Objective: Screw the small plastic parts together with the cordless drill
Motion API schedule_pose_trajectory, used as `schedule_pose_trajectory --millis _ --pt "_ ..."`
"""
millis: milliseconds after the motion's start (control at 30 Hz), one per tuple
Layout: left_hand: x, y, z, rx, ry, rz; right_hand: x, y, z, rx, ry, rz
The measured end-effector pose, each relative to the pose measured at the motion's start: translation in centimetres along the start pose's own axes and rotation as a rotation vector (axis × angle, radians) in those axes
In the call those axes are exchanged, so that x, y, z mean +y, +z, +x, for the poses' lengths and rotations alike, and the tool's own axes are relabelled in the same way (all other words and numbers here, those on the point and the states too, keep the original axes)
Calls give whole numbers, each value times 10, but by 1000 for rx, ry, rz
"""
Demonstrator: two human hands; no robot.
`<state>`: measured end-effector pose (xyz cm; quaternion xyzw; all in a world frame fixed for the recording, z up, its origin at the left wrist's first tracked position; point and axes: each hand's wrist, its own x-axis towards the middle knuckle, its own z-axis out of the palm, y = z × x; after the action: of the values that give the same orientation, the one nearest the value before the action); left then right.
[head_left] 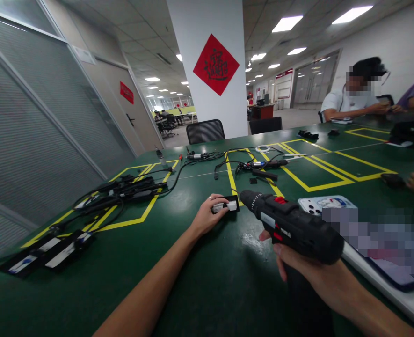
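Note:
A black cordless drill [298,227] is gripped in my right hand [294,257], its chuck pointing left and away from me. The drill tip is close to a small white block [232,205] on a black plate [237,202], but I cannot tell whether the two touch. My left hand [208,215] rests on the green table [150,281], thumb and fingers closed around the left side of the white block. Part of the block lies hidden under those fingers.
Tangled black cables [129,187] and dark flat pieces [66,255] lie to the left. Pens, cables and a black bar [265,175] lie ahead between yellow tape lines [329,187]. A phone [328,203] and a blurred device sit right. A person [357,93] sits at the far right.

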<state>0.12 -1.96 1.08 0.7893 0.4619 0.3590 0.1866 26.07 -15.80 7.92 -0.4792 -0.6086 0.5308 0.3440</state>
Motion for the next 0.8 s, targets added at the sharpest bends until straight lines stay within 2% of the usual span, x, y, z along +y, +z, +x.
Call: schedule_pose_trajectory --millis 367,800 --pt "-1 2 -1 10 3 0 14 -2 -2 -22 57 -75" --pt "0 2 -1 14 43 0 0 -1 -1 -75 83 -4"
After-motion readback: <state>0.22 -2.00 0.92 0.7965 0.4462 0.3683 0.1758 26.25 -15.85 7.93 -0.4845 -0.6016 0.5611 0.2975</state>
